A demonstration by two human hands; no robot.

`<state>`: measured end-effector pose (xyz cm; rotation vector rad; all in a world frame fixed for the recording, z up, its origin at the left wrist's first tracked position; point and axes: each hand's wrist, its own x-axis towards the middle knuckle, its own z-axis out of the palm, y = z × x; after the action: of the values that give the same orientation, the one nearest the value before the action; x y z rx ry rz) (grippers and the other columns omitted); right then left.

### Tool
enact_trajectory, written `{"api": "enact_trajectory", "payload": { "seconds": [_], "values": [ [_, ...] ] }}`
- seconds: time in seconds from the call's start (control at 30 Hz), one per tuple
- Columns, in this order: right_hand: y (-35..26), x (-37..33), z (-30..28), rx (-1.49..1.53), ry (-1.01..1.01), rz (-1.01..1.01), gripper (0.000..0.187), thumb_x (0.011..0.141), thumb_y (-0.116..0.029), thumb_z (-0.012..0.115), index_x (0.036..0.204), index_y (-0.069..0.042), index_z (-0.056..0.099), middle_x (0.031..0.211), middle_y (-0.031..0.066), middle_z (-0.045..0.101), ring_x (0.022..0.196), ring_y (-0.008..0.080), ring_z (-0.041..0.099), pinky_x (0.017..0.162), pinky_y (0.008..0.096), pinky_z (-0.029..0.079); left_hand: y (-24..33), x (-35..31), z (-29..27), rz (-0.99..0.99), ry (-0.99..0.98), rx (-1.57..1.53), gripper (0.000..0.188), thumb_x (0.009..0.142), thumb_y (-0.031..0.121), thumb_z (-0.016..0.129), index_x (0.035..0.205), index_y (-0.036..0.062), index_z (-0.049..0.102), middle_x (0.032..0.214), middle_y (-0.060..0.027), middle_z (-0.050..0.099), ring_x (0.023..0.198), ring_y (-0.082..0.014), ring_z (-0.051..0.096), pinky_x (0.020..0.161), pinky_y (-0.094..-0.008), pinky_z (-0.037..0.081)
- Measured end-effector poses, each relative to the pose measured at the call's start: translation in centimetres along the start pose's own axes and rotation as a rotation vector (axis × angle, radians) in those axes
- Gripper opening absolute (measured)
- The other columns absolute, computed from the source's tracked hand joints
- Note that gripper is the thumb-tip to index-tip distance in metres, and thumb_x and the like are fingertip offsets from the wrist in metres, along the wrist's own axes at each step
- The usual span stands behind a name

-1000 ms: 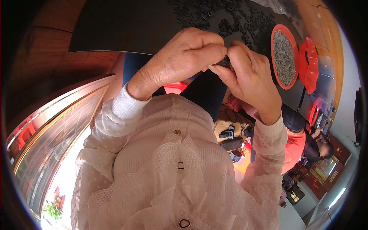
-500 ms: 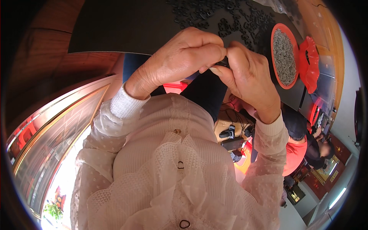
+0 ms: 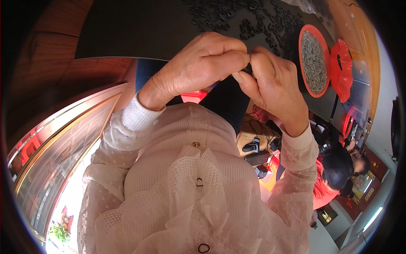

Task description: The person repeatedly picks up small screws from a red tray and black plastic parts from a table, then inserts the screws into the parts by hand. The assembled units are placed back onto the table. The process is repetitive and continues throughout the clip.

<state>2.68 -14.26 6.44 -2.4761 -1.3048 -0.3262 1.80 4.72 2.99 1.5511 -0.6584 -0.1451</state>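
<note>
My left hand point(image 3: 203, 59) and my right hand point(image 3: 272, 82) meet above the near edge of a black table point(image 3: 127, 34). Both have their fingers closed, pinching a small black part point(image 3: 248, 68) between them. Most of that part is hidden by the fingers, so its full shape cannot be made out. Beyond the hands, many loose small black plastic pieces point(image 3: 266, 31) lie spread over the table. Right of my right hand, an orange-red bowl point(image 3: 311, 28) holds a heap of small grey screw-like pieces point(image 3: 314, 63).
A red wavy-edged dish point(image 3: 341, 70) stands beside the bowl. Under the table on the right are a cardboard box point(image 3: 245, 139) and dark cables. Further right a person in a red top and dark cap point(image 3: 336, 169) sits close by. A glass-fronted cabinet point(image 3: 63, 156) is at left.
My hands stay together at nearly the same spot, with the right thumb slightly shifted against the black part. The person at the right has leaned, bringing a dark cap into view.
</note>
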Motion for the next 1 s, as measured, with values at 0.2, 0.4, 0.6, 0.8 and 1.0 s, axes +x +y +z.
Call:
{"api": "enact_trajectory", "payload": {
  "seconds": [0.2, 0.4, 0.6, 0.8, 1.0],
  "values": [
    [3.1, -4.0, 0.5, -0.006, 0.018, 0.018, 0.037, 0.074, -0.033, 0.074, 0.073, -0.006, 0.048, 0.063, 0.0062, 0.050, 0.053, 0.0232, 0.055, 0.043, 0.0329, 0.044, -2.8, 2.0, 3.9, -0.011, -0.029, 0.026, 0.015, 0.085, 0.010, 0.047, 0.077, -0.0021, 0.051, 0.067, -0.0042, 0.045, 0.056, -0.0094, 0.046, 0.048, -0.0245, 0.036],
    [4.5, -6.4, 0.9, -0.017, 0.006, 0.038, 0.037, 0.074, -0.033, 0.074, 0.076, -0.005, 0.050, 0.066, 0.0065, 0.051, 0.055, 0.0237, 0.056, 0.044, 0.0329, 0.044, -4.1, 2.7, 6.1, -0.053, -0.021, 0.002, 0.015, 0.086, 0.008, 0.047, 0.079, -0.0027, 0.053, 0.069, -0.0051, 0.046, 0.055, -0.0111, 0.046, 0.048, -0.0240, 0.036],
    [6.5, -9.9, 1.6, 0.305, 0.018, 0.211, 0.030, 0.078, -0.026, 0.073, 0.081, -0.004, 0.053, 0.065, 0.0060, 0.049, 0.053, 0.0187, 0.051, 0.046, 0.0290, 0.041, -6.7, 3.6, 9.0, -0.146, 0.063, -0.129, 0.019, 0.089, 0.013, 0.047, 0.078, -0.0017, 0.054, 0.066, -0.0036, 0.050, 0.053, -0.0087, 0.047, 0.048, -0.0232, 0.035],
    [5.5, -10.5, 4.2, 0.928, 0.090, 0.742, 0.017, 0.091, -0.015, 0.063, 0.086, -0.001, 0.056, 0.065, -0.0029, 0.048, 0.058, 0.0037, 0.041, 0.050, 0.0204, 0.033, -8.5, 4.2, 8.0, -0.281, 0.100, -0.275, 0.026, 0.092, 0.021, 0.049, 0.076, 0.0019, 0.054, 0.062, -0.0023, 0.053, 0.054, -0.0064, 0.048, 0.048, -0.0219, 0.035],
    [5.3, -16.3, 1.9, 1.229, 0.129, 0.809, 0.013, 0.093, -0.013, 0.060, 0.089, 0.000, 0.058, 0.065, -0.0055, 0.047, 0.057, 0.0011, 0.038, 0.050, 0.0179, 0.030, -7.3, 3.7, 14.5, -0.296, 0.110, -0.262, 0.025, 0.092, 0.021, 0.050, 0.075, 0.0034, 0.054, 0.064, -0.0012, 0.054, 0.055, -0.0052, 0.046, 0.049, -0.0210, 0.037]
  ]
}}
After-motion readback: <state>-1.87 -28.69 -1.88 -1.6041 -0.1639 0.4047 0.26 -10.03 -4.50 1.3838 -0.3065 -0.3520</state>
